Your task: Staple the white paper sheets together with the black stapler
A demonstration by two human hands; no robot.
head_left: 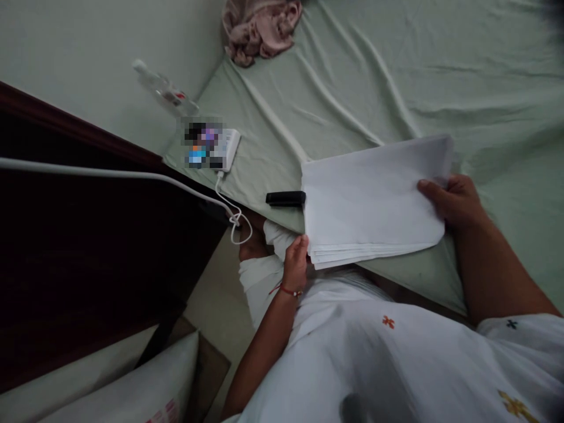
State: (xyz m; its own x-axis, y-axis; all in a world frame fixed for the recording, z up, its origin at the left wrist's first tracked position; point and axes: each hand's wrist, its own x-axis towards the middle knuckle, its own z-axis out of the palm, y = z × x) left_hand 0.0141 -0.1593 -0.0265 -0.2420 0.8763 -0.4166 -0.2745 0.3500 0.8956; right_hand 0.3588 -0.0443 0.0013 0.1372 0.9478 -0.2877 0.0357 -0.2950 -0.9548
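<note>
A stack of white paper sheets [374,197] lies over the edge of the bed, its near edges fanned slightly apart. My right hand [458,200] grips the stack at its right end, thumb on top and fingers hidden beneath. At the lower left corner my left hand [297,258] pinches the sheets, a red string bracelet round its wrist. Just left of the paper is a black stapler [285,198], lying on the green sheet, its right end against or very near the stack's left edge.
Behind the stapler lie a white power bank-like box [231,147] with a white cable [219,183] and a blurred-out item. A clear plastic bottle [167,91] leans by the wall. A crumpled pink cloth [262,29] rests on the green bedsheet [352,76]. Dark wooden furniture [88,247] stands left.
</note>
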